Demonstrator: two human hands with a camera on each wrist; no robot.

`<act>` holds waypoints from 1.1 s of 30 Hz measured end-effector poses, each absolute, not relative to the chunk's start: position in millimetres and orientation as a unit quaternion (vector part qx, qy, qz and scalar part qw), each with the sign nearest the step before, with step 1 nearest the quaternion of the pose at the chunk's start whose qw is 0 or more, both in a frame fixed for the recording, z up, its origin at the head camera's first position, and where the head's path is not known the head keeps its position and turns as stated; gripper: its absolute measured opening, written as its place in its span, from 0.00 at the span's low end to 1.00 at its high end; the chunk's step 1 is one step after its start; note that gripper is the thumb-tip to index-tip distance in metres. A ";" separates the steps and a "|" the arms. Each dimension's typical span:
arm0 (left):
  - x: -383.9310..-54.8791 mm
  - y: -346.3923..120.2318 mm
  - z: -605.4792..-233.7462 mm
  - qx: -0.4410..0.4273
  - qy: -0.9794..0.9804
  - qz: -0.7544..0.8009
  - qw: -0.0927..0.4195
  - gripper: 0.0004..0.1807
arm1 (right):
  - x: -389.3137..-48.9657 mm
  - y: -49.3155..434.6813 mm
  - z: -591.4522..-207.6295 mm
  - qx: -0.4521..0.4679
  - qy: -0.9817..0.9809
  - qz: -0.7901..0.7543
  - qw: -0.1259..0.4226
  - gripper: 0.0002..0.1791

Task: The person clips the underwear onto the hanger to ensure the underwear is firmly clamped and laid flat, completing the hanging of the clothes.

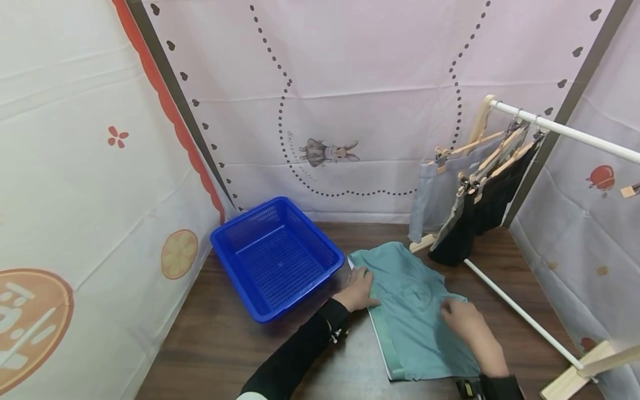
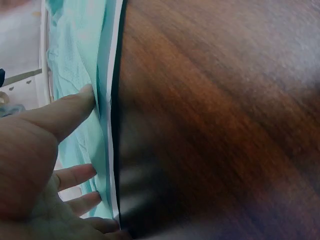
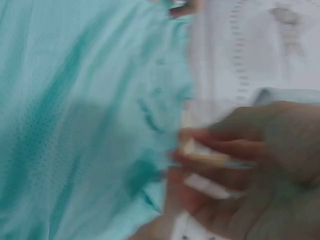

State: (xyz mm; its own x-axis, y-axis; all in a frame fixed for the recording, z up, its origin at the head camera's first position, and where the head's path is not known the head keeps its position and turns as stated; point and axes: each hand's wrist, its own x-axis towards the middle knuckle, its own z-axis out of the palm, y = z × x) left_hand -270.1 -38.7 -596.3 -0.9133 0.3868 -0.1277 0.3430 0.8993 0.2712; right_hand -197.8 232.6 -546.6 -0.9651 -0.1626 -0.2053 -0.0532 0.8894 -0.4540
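Observation:
Teal shorts (image 1: 405,322) lie spread on the wooden table, a little creased, with a thin white edge (image 2: 112,130) showing beneath their left side. My left hand (image 1: 357,290) rests on that side, its fingers spread; in the left wrist view the fingertips (image 2: 85,202) touch the cloth. Over at the right side of the shorts is my right hand (image 1: 465,319), fingers bent. In the right wrist view this hand (image 3: 240,160) is blurred, and its thumb and fingertips appear to pinch the edge of the cloth.
An empty blue plastic basket (image 1: 280,266) stands left of the shorts. At the right, a rack with a white rail (image 1: 565,130) carries grey and black garments (image 1: 457,233) on clip hangers. Its low white bar (image 1: 520,311) crosses the table. Printed curtains (image 1: 350,111) enclose the space.

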 end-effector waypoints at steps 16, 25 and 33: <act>-270.1 -36.8 -605.6 0.194 0.957 0.199 0.081 0.36 | -296.3 236.4 -597.3 -0.147 0.953 -0.266 -0.012 0.20; -271.2 -41.2 -604.5 0.195 0.956 0.206 0.077 0.35 | -285.8 239.8 -596.1 -0.179 0.945 -0.256 -0.096 0.20; -274.5 -43.6 -600.1 0.156 0.955 0.231 0.104 0.34 | -284.6 235.7 -594.1 -0.176 0.956 -0.215 -0.094 0.20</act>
State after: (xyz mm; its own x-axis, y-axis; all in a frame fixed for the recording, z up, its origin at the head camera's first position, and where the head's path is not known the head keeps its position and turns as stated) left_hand -274.5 -43.6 -600.1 -0.9296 0.3465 -0.1255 0.2507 0.8442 0.4738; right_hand -284.6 235.7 -594.1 -0.9204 -0.2964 0.2552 -0.3770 0.8457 -0.3777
